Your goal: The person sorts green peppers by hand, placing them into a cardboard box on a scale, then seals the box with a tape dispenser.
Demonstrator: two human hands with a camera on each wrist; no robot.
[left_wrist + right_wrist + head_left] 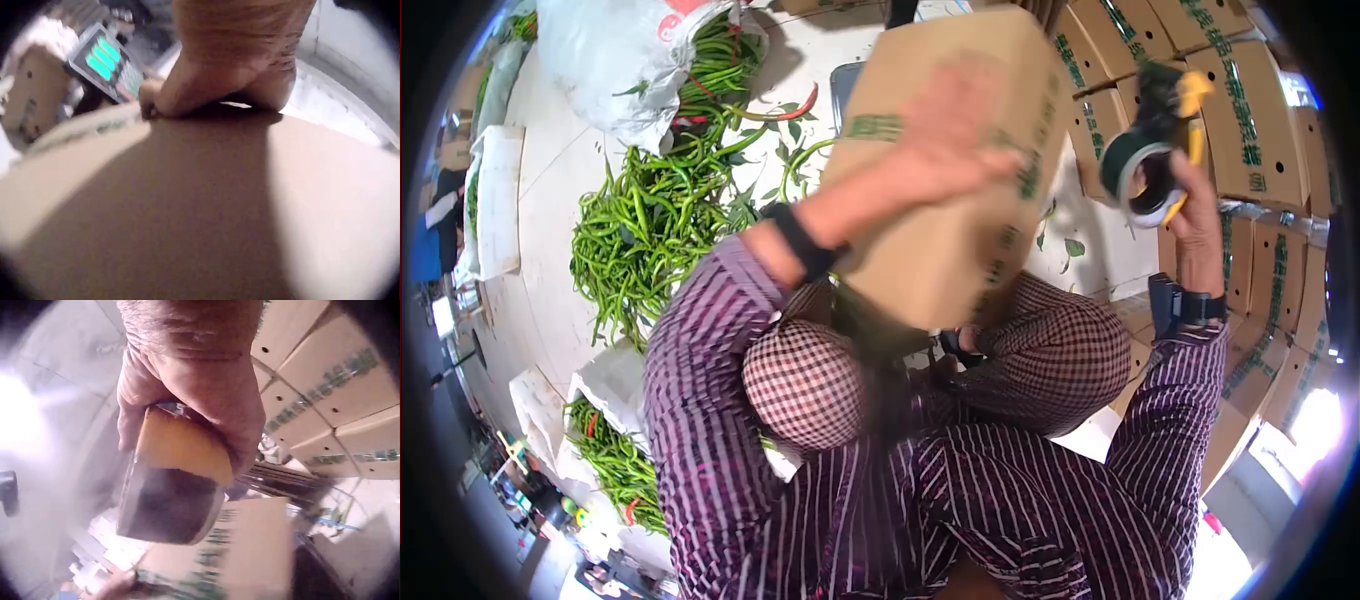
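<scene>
A cardboard box (910, 270) with green print stands tilted in front of the person's knees, blurred in the head view. Flat across it lies the left hand (955, 130), fingers extended. From the left wrist, the palm (231, 75) rests against the brown box surface (206, 219). Off to the right, the right hand (1197, 205) grips a yellow-handled tape dispenser (1192, 95) loaded with a dark green roll of tape (1135, 165). The right wrist view shows the dispenser (181, 447) under that hand, with the printed box (256, 544) beyond it.
Green chili peppers (640, 225) are heaped on the floor at left, spilling from a white bag (600, 70). More peppers (615, 465) lie lower left. Printed cartons (1250, 120) are stacked along the right. A scale display (103, 59) glows green beyond the box.
</scene>
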